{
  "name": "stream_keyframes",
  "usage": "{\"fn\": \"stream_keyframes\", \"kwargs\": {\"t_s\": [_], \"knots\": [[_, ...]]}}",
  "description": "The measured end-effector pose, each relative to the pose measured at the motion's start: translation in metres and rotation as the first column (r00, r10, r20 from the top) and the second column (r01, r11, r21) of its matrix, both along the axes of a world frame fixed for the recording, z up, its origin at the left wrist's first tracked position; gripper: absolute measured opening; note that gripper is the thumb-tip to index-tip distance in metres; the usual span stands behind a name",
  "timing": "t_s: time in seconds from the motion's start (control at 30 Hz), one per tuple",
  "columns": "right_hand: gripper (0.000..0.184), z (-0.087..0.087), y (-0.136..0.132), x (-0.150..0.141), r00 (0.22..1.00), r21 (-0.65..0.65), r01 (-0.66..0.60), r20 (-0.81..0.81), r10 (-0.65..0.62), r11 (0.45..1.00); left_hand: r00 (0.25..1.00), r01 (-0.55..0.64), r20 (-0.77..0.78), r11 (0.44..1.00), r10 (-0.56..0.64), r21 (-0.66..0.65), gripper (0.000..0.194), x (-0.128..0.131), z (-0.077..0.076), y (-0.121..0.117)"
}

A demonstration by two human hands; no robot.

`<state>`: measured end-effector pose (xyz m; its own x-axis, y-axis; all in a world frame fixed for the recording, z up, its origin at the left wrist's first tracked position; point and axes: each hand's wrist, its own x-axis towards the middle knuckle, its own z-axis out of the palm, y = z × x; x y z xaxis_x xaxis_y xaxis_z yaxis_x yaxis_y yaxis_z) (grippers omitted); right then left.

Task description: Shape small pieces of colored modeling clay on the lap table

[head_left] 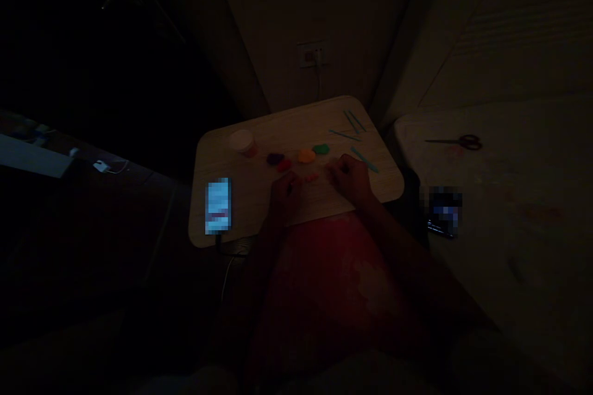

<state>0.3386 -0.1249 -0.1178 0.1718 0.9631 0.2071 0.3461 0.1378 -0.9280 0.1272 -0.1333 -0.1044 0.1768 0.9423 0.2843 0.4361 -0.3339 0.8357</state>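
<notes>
Both hands are at the small table [250, 197], dim light. Left hand [283, 191]: fingers curled, can't tell if it grips anything. Right hand [353, 178]: also curled, fingertips down toward the tabletop, contents unclear (too dark). Small orange-red pieces [312, 178] sit between the two, nearest the left. Beyond them: red lump [284, 165], dark purple lump [275, 159], orange lump [306, 156], green lump [321, 149]. Blue-green stick [364, 160] lies just past the right hand.
</notes>
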Motion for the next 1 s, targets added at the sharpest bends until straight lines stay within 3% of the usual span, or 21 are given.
{"fn": "stream_keyframes", "kwargs": {"t_s": [0.27,0.37,0.63,0.83,1.0], "knots": [[0.018,-0.005,0.0015,0.0028,0.998,0.078,-0.037,0.058,0.033,0.996,1.0,-0.006,-0.011,1.0,0.006,-0.014,0.03,0.0007,0.001,-0.0001],[0.023,-0.0061,0.0019,0.0032,0.997,0.098,-0.059,0.06,0.053,0.993,1.0,-0.006,-0.005,1.0,0.006,-0.015,0.031,0.0019,0.0032,-0.0012],[0.029,-0.005,0.0011,0.0016,0.998,0.045,-0.063,-0.009,0.063,0.997,1.0,-0.003,0.004,1.0,0.003,-0.022,0.03,0.0012,0.0005,-0.0003],[0.018,-0.0023,0.0002,0.0018,0.998,0.026,-0.052,0.04,0.051,0.998,1.0,-0.003,-0.001,1.0,0.003,-0.024,0.03,0.0016,0.0016,-0.0006],[0.024,0.0019,0.0,0.0006,0.997,0.0,0.011,0.073,-0.011,1.0,1.0,-0.002,0.005,1.0,0.002,-0.001,0.03,0.0016,-0.0009,-0.0001]]}}
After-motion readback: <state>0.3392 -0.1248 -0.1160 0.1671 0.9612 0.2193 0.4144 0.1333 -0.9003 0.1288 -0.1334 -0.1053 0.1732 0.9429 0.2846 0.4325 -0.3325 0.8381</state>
